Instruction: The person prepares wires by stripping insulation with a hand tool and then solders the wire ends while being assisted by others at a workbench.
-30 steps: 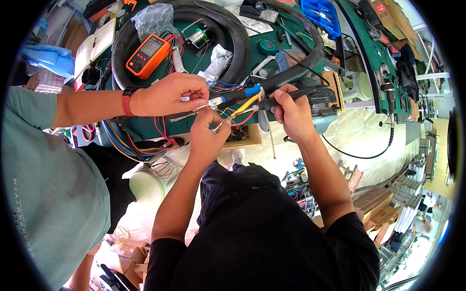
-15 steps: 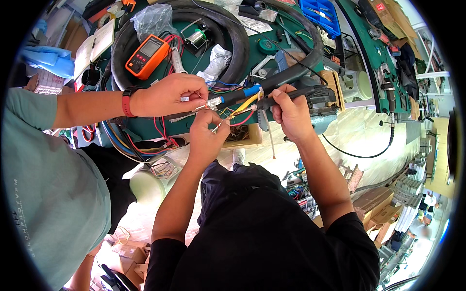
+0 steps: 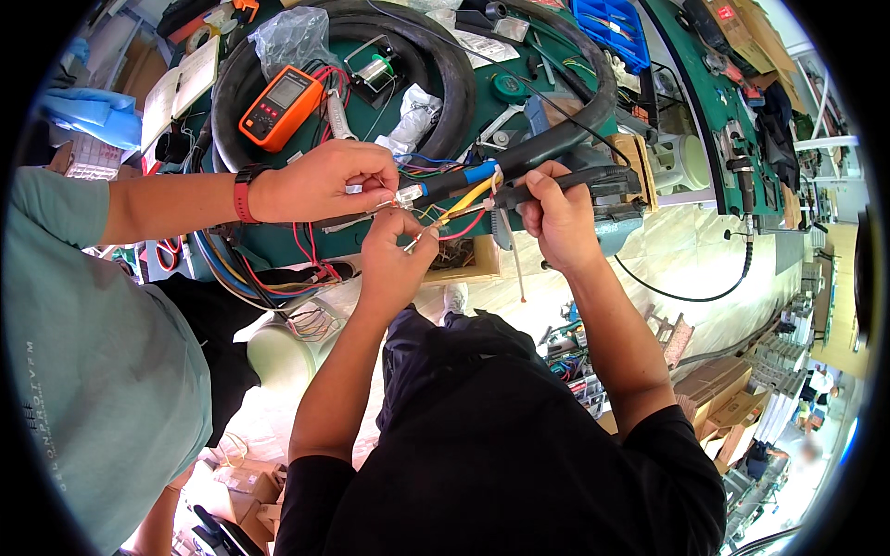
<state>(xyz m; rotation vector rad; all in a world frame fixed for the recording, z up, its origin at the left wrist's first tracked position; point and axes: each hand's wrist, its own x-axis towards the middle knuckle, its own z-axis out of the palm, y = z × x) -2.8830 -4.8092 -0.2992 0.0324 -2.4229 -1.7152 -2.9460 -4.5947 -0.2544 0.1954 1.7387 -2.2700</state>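
My right hand (image 3: 559, 215) is closed around the black handle of a soldering iron (image 3: 510, 195), its metal tip pointing left among the wire ends. My left hand (image 3: 394, 252) pinches a thin, silvery wire or pin (image 3: 414, 244) close to that tip; its exact kind is too small to tell. Yellow wires (image 3: 471, 198) and a pink-red wire (image 3: 466, 229) run from the end of a thick black cable (image 3: 547, 148) with a blue band. A co-worker's hand (image 3: 324, 185), with a red watch strap, reaches in from the left and pinches thin wires just above my left hand.
On the green bench lie an orange meter (image 3: 281, 107), a solder spool (image 3: 377, 72), a coiled black hose-like cable (image 3: 454, 83) and a blue parts bin (image 3: 612, 32). A bench vise (image 3: 612, 232) stands at the right edge. The iron's cord (image 3: 547, 100) crosses above the bench.
My right hand and the soldering iron have shifted very slightly, the handle now tilting a little differently. My left hand and the co-worker's hand stay nearly in place.
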